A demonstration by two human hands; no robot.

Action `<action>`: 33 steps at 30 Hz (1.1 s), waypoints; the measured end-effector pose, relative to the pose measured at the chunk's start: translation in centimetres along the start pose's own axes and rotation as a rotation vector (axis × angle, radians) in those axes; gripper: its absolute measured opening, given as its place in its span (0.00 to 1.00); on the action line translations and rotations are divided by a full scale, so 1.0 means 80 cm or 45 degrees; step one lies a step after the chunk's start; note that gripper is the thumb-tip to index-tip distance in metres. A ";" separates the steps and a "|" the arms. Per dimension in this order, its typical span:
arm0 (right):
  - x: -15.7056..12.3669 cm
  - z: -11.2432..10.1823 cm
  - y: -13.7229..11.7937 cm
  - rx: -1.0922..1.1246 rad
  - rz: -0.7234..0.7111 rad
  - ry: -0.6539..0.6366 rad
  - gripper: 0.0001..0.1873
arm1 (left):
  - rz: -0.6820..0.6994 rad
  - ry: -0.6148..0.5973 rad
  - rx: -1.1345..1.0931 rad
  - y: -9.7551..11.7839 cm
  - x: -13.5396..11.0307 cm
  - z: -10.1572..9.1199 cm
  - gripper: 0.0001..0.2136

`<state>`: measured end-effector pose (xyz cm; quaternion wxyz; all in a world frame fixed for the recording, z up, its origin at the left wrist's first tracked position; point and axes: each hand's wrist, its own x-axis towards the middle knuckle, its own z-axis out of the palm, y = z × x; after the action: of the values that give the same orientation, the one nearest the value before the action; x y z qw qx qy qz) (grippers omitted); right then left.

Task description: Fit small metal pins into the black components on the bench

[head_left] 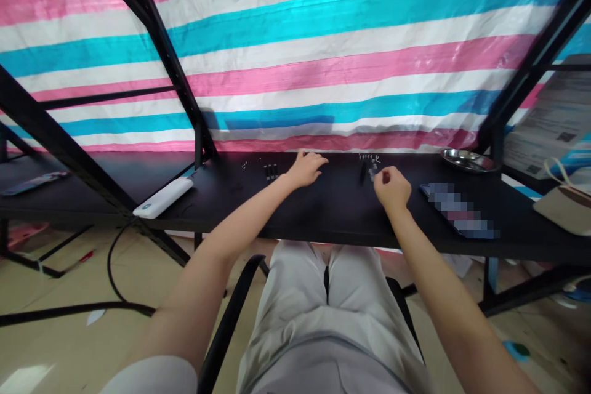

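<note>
My left hand [308, 168] hovers over or rests on the black table, its fingers stretched out and nothing visible in them. Just left of it stand several small black cylinders [271, 171] with pale ends. My right hand [392, 187] is closed in a pinch; whatever lies between its fingertips is hidden or too small to name. Beside those fingertips are some small clear pieces [372, 172], with a short black stick [363, 171] to their left. Behind these runs a row of tiny whitish pieces [368, 157].
A shiny metal dish [468, 160] sits at the back right of the table [323, 215]. Nearer lies a phone-like slab [457, 212], partly blurred. A beige bag [566, 206] is far right, a white oblong device [164, 197] left. Black frame posts [161, 43] rise before a striped sheet.
</note>
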<state>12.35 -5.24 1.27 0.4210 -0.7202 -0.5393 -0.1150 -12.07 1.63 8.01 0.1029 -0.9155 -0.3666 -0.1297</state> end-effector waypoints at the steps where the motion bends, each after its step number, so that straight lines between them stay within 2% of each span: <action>1: 0.004 -0.001 0.005 -0.010 0.099 -0.003 0.13 | -0.011 0.023 -0.032 0.015 0.004 0.007 0.19; 3: 0.010 -0.001 0.015 -0.031 0.244 -0.045 0.14 | -0.021 0.037 -0.079 0.043 0.012 0.024 0.20; 5: 0.013 0.002 0.025 -0.063 0.293 -0.130 0.15 | -0.036 0.037 -0.117 0.068 0.022 0.044 0.22; 9: 0.013 0.015 0.035 -0.180 0.224 -0.327 0.15 | -0.082 0.049 -0.171 0.103 0.042 0.078 0.26; 13: 0.013 0.023 0.038 -0.242 0.170 -0.383 0.15 | -0.171 0.058 -0.178 0.117 0.063 0.098 0.26; 18: 0.014 0.029 0.042 -0.270 0.100 -0.400 0.15 | -0.163 0.018 -0.148 0.121 0.081 0.105 0.22; 24: 0.020 0.039 0.045 -0.262 0.109 -0.439 0.18 | -0.124 0.143 -0.070 0.123 0.082 0.099 0.10; 28: 0.028 0.047 0.049 -0.187 0.191 -0.455 0.18 | -0.158 0.175 -0.129 0.108 0.067 0.093 0.08; 33: 0.039 0.057 0.053 -0.074 0.353 -0.506 0.20 | -0.296 0.273 -0.228 0.069 0.026 0.082 0.07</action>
<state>15.93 -0.07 -1.67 0.2975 -0.8076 -0.5041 0.0721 -5.68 0.90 1.94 0.0437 -0.8534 -0.4440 -0.2698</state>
